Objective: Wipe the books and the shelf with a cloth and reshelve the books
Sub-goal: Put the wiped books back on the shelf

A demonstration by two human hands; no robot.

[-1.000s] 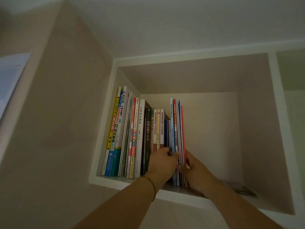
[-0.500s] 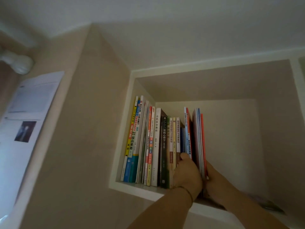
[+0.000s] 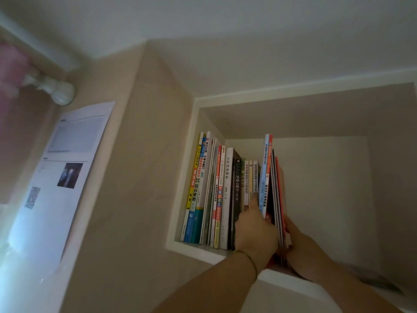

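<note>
A recessed wall shelf (image 3: 198, 251) holds a row of upright books (image 3: 216, 190) at its left side. At the right end of the row stands a bundle of thin books (image 3: 269, 177), blue, orange, grey and red. My left hand (image 3: 255, 229) grips the bundle's left side, with fingers slid between it and the neighbouring books. My right hand (image 3: 302, 251) holds the bundle from the right near its bottom edge, partly hidden behind it. The bundle leans slightly out past the shelf's front edge. No cloth is visible.
The right half of the shelf niche (image 3: 327, 199) holds no upright books; a dark flat item (image 3: 383, 284) lies blurred at its bottom right. A printed paper sheet (image 3: 67, 172) hangs on the left wall, below a white curtain-rod end (image 3: 61, 93).
The camera has swung left, so the shelf sits further right in view. Both hands stay on the thin bundle, which has shifted a little outward and tilted.
</note>
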